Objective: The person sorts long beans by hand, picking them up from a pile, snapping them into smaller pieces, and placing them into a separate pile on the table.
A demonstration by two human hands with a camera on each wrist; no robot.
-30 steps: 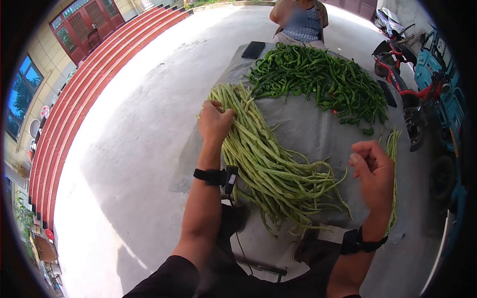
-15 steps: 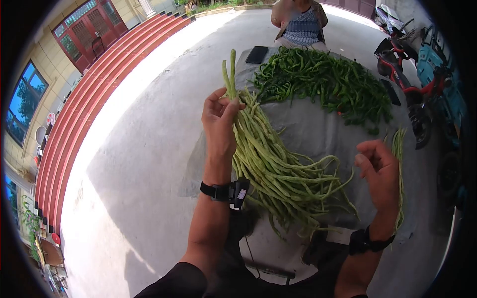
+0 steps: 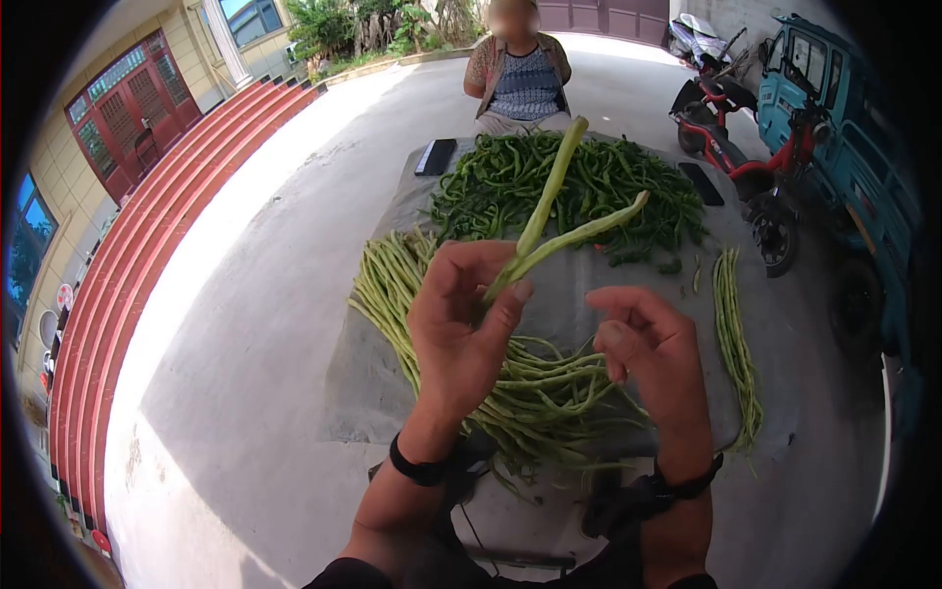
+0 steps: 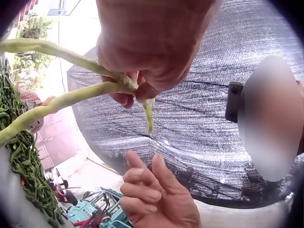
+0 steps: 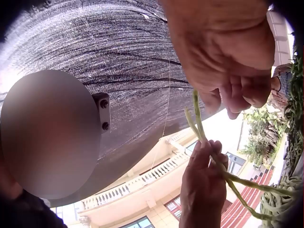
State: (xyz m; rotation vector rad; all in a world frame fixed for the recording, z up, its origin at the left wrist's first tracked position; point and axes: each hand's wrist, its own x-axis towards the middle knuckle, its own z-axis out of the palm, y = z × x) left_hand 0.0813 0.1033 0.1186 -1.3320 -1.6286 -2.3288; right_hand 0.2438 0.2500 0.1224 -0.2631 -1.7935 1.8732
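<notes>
In the head view my left hand (image 3: 459, 334) pinches a couple of long green beans (image 3: 552, 187) between thumb and fingers, raised over the table. Their long ends spread apart, and short tips poke out past the fingers in the left wrist view. Close by on the right, my right hand (image 3: 655, 358) hovers with loosely curled fingers, thumb and forefinger apart and nothing between them. A big heap of long beans (image 3: 388, 294) lies below and behind the left hand, partly hidden by it. A narrow bundle of long beans (image 3: 734, 339) lies at the table's right side.
A pile of green peppers (image 3: 491, 191) covers the table's far side, with a phone (image 3: 436, 157) on its left and a dark flat device (image 3: 702, 184) on its right. A person (image 3: 530, 83) sits opposite. A red scooter (image 3: 731, 147) and a blue three-wheeler (image 3: 834, 128) stand at the right.
My left hand has drawn the pinched beans out of the heap and across to the right, up in front of me. My right hand has come leftward toward it. The head view has tilted up.
</notes>
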